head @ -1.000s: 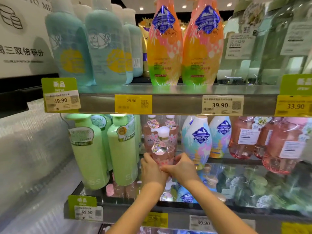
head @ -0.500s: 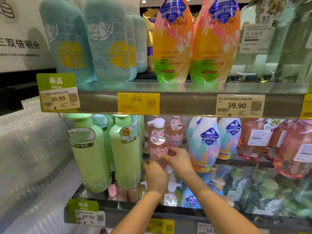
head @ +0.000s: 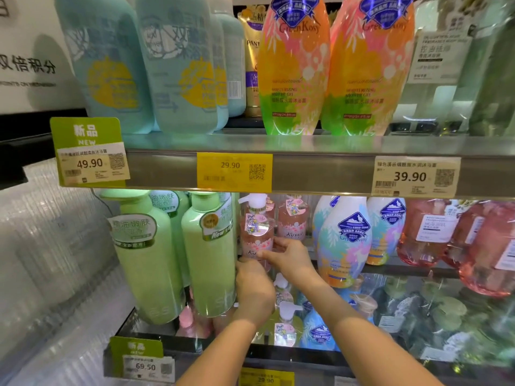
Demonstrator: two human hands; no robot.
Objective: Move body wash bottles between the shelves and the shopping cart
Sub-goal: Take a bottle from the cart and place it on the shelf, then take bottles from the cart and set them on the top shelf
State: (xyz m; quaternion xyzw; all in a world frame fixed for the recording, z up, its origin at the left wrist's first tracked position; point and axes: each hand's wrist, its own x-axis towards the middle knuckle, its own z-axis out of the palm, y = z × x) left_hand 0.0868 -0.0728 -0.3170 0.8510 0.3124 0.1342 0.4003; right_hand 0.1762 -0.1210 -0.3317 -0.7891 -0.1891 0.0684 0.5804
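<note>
Both the left hand and right hand gripped the pink bottle on the shelf; crowding against the green bottle risked toppling it.

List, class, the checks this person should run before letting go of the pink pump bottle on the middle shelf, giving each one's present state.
1. Both hands on the pink pump bottle: right hand ok, left hand at its base, ok.
2. Bottle upright: ok.
3. Base resting on the shelf: cannot tell, hands hide it.
4. Clear of the green bottle beside it: cannot tell.
5. Label facing out: ok.
</note>
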